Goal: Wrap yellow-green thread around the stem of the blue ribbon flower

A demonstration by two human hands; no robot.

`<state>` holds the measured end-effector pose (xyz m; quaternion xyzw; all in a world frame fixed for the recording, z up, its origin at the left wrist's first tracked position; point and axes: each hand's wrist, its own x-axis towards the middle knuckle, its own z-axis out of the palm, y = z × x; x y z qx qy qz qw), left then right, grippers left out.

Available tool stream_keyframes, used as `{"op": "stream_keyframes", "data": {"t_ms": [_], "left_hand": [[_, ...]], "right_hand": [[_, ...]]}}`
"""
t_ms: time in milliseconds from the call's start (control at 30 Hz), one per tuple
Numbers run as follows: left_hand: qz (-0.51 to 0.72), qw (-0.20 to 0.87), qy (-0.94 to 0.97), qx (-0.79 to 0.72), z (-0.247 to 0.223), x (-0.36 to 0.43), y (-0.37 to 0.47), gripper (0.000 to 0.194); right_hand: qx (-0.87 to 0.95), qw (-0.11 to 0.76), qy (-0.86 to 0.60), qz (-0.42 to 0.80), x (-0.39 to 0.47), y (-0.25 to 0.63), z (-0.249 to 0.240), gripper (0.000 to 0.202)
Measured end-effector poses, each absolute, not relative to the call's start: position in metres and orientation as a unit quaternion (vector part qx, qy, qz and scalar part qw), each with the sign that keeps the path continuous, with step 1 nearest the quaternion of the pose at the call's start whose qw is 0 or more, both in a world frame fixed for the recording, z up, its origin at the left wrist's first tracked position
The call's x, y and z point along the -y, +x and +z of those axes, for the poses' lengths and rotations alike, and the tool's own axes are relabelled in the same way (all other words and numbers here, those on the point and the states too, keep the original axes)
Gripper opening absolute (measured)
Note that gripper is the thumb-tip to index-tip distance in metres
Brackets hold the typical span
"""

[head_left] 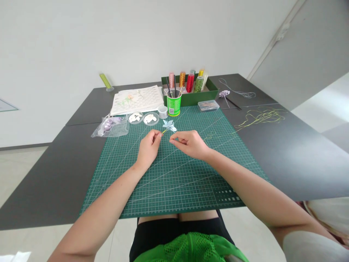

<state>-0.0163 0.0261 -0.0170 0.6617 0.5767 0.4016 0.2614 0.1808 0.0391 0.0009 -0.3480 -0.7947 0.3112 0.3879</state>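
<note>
My left hand (pixel 150 145) pinches the yellow-green stem (pixel 164 131) of a small pale blue fabric flower (pixel 169 125). The flower tilts up and to the right, above the cutting mat. Just right of it, my right hand (pixel 189 143) is closed in a pinch, thumb against fingers. A fine yellow-green thread (pixel 209 137) trails from beside that hand across the mat; the strand between its fingertips is too thin to see clearly. Both hands are over the middle of the green cutting mat (pixel 169 182), a short gap apart.
Behind the hands stand dishes of white petals (pixel 151 118), a green can (pixel 173 103) with tools and a box (pixel 191 98) of thread spools. Loose yellow-green thread (pixel 260 117) and a purple flower (pixel 224 94) lie right. Left are a plastic bag (pixel 111 126) and printed sheets (pixel 136 100).
</note>
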Motion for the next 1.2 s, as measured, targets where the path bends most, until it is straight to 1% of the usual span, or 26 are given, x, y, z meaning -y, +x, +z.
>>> {"op": "stream_keyframes", "data": {"t_ms": [100,200,300,433,600,767,1000,1200], "left_hand": [[0.375,0.261,0.669,-0.586,-0.016,-0.026,-0.017,0.020],[0.342,0.278,0.688,-0.577,-0.014,-0.025,-0.015,0.021],[0.302,0.293,0.717,-0.556,-0.011,-0.022,-0.012,0.021],[0.259,0.309,0.738,-0.541,-0.007,-0.017,-0.006,0.020],[0.243,0.330,0.754,-0.514,-0.003,-0.012,-0.002,0.016],[0.233,0.355,0.765,-0.485,-0.003,-0.009,-0.001,0.017],[0.233,0.363,0.770,-0.470,-0.003,-0.005,-0.002,0.018],[0.244,0.380,0.761,-0.466,-0.002,-0.007,-0.002,0.018]], "right_hand": [[0.750,0.380,-0.337,0.424,-0.038,0.184,0.011,0.017],[0.677,0.408,-0.316,0.525,-0.040,0.188,0.018,0.020],[0.613,0.447,-0.311,0.572,-0.046,0.192,0.018,0.019],[0.571,0.448,-0.327,0.605,-0.057,0.199,0.014,0.023],[0.575,0.430,-0.314,0.621,-0.063,0.206,0.013,0.028],[0.600,0.406,-0.311,0.615,-0.066,0.208,0.010,0.031],[0.625,0.398,-0.391,0.546,-0.074,0.205,-0.002,0.028],[0.643,0.389,-0.404,0.521,-0.078,0.207,-0.007,0.028]]}}
